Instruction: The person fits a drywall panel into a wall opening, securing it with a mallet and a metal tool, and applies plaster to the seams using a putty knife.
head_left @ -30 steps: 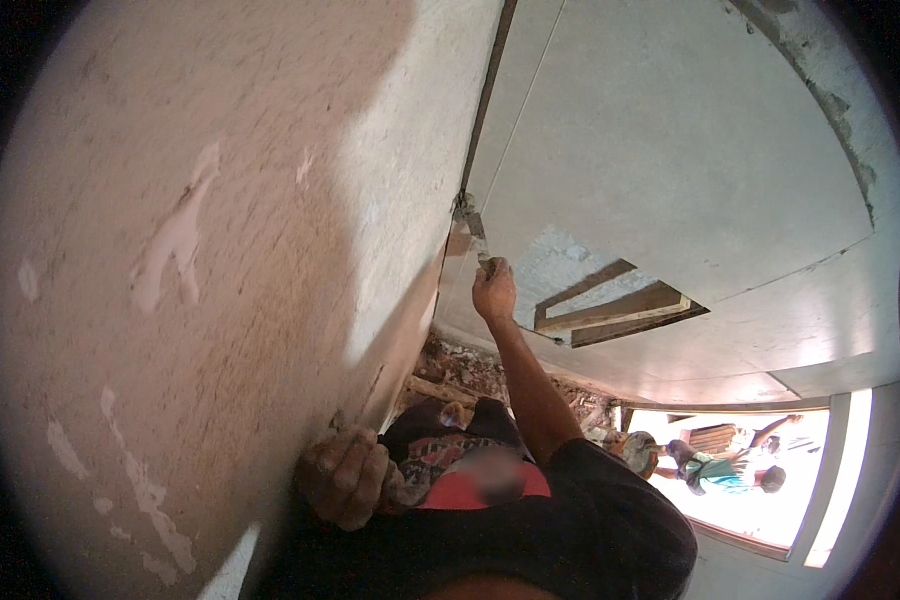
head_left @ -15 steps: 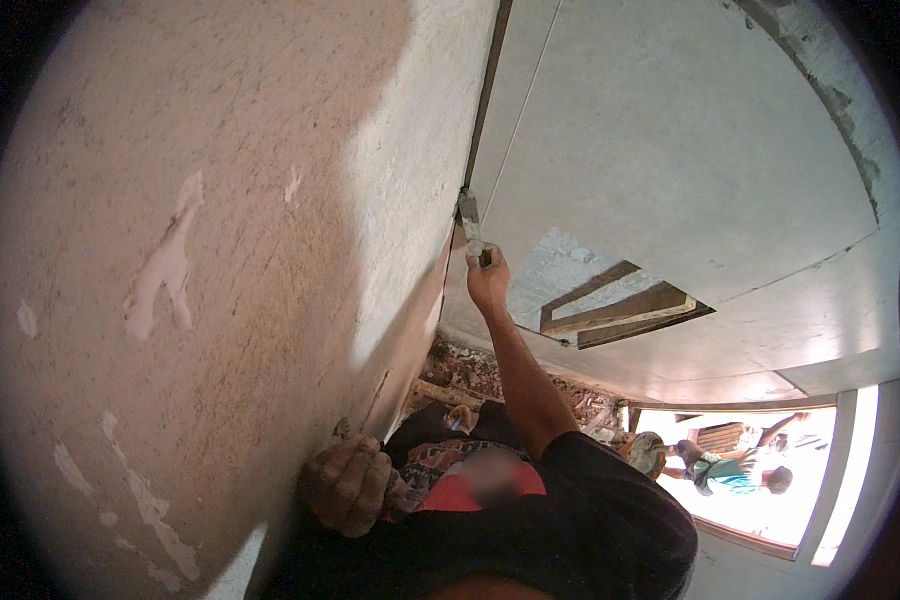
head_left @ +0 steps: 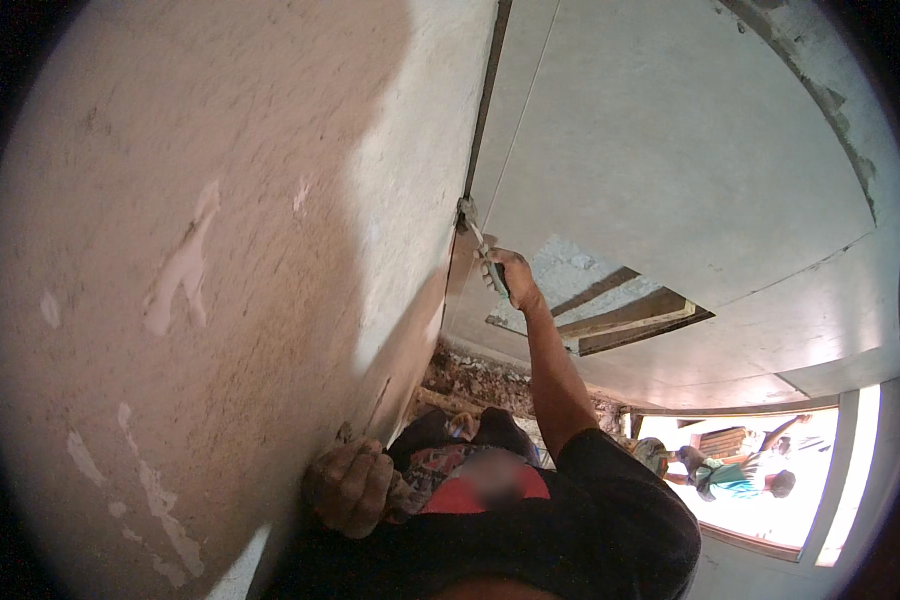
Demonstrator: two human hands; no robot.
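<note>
My right hand (head_left: pixel 511 277) is closed round the dark handle of a putty knife (head_left: pixel 477 235), my arm stretched out ahead. Grey paste covers the tool's far end, which touches the narrow dark gap (head_left: pixel 482 110) between the rough plastered wall (head_left: pixel 260 260) and the smooth grey panels (head_left: pixel 670 140). Close to my body, beside the wall, my left hand (head_left: pixel 355 487) is curled into a fist. Grey stuff shows at its edge, but what the fingers hold is hidden.
A cut-out opening (head_left: pixel 635 320) in the panels shows wooden strips inside. Rubble (head_left: pixel 480 378) lies beyond my lap. At the right, another person (head_left: pixel 735 478) is outside a bright doorway (head_left: pixel 750 520). Pale bare patches (head_left: pixel 182 270) mark the wall.
My right hand has shifted slightly right and back, turning the putty knife so its blade shows narrower and its handle comes into sight. My left fist stays nearly still.
</note>
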